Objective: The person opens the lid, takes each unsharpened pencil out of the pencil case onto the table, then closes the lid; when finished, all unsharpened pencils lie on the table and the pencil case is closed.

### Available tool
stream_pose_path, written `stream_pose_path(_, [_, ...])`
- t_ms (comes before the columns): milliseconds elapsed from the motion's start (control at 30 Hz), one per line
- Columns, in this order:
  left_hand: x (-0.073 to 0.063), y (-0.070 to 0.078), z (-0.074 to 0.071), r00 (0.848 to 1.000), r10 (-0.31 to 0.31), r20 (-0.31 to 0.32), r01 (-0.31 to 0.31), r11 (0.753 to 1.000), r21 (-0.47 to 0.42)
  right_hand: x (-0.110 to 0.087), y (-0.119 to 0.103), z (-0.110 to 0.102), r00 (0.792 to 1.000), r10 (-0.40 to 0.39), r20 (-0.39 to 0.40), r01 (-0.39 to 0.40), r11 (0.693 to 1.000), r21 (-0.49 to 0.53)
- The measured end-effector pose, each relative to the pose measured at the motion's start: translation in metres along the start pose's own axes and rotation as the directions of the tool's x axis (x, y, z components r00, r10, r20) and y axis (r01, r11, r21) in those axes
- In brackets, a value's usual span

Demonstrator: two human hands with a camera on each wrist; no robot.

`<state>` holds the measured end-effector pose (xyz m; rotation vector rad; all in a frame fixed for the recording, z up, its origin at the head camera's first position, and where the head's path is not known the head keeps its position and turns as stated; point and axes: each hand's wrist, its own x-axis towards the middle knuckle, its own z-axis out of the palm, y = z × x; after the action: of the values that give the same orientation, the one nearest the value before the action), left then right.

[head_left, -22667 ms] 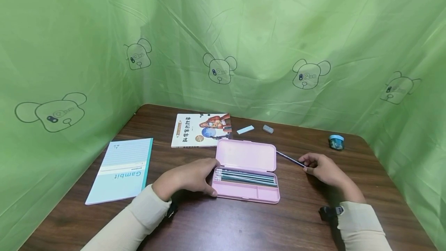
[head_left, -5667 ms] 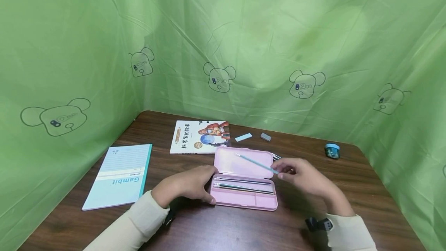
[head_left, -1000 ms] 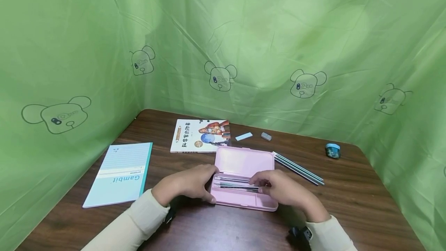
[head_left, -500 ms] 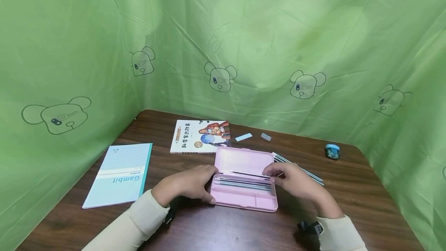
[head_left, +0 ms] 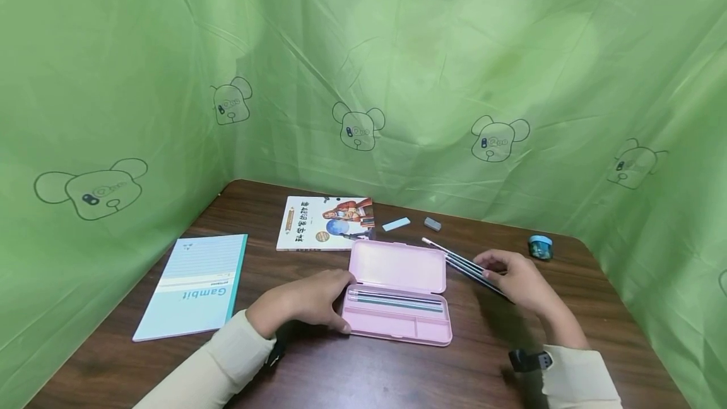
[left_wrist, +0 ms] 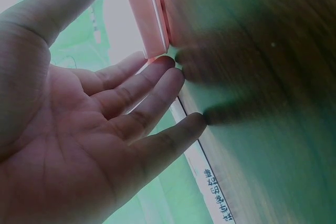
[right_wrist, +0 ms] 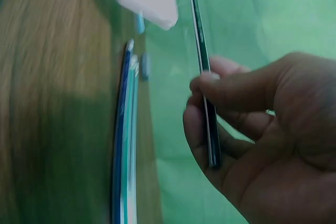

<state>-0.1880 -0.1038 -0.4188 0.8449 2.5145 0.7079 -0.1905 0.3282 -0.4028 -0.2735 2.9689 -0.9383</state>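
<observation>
Beside the left end of the pink pencil case, my left hand has its thumb at the near corner and its fingers at the far one. In the left wrist view those fingers are fairly straight, tips against the case's end and the table. The case lies with its lid folded back; several pencils remain in its long compartment. My right hand pinches a dark pencil between thumb and fingers, its white eraser end pointing away. Below it on the table lie several loose pencils.
A book lies behind the case, near a light-blue strip and a grey eraser. The blue-lidded jar stands at the back right. At left is a notebook. Green cloth walls the table.
My right hand has lifted the dark pencil out of the case and carried it right, over the loose ones. The loose group has grown since the oldest frame. My left hand stays put.
</observation>
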Motion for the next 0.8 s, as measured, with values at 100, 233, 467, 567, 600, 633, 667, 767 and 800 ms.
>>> stream_pose_path(100, [0.0,-0.001,0.001,1.0,-0.008,0.0,0.008,1.0,0.0,0.002,0.013,0.001,0.999,0.048,-0.023,-0.048,0.998,-0.027])
stream_pose_path(233, [0.001,-0.002,0.002,1.0,-0.014,0.0,0.014,1.0,-0.002,0.005,0.027,0.008,0.995,0.095,-0.02,-0.095,0.995,-0.013])
stream_pose_path(467, [0.001,-0.002,0.002,1.0,-0.007,-0.004,0.007,1.0,0.01,0.006,0.039,0.016,0.993,0.115,-0.023,-0.115,0.993,-0.031])
stream_pose_path(567, [0.001,-0.002,0.002,1.0,-0.002,-0.004,0.002,1.0,0.013,0.006,0.04,0.018,0.993,0.119,-0.02,-0.12,0.992,-0.035])
stream_pose_path(600, [0.001,-0.002,0.002,1.0,0.0,-0.005,0.0,1.0,0.013,0.006,0.04,0.018,0.992,0.123,-0.02,-0.124,0.992,-0.036])
stream_pose_path(633, [0.001,-0.002,0.002,1.0,0.004,-0.006,-0.004,1.0,0.014,0.007,0.039,0.018,0.992,0.127,-0.018,-0.127,0.991,-0.036])
stream_pose_path(667, [0.001,-0.002,0.002,1.0,0.007,-0.007,-0.007,1.0,0.014,0.007,0.039,0.018,0.991,0.129,-0.017,-0.13,0.991,-0.04])
stream_pose_path(767, [0.0,-0.002,0.002,1.0,0.01,-0.008,-0.009,1.0,0.013,0.007,0.039,0.019,0.991,0.136,-0.018,-0.136,0.989,-0.054])
stream_pose_path(800, [0.001,-0.002,0.002,1.0,0.012,-0.009,-0.012,1.0,0.017,0.007,0.039,0.019,0.99,0.139,-0.017,-0.139,0.989,-0.056])
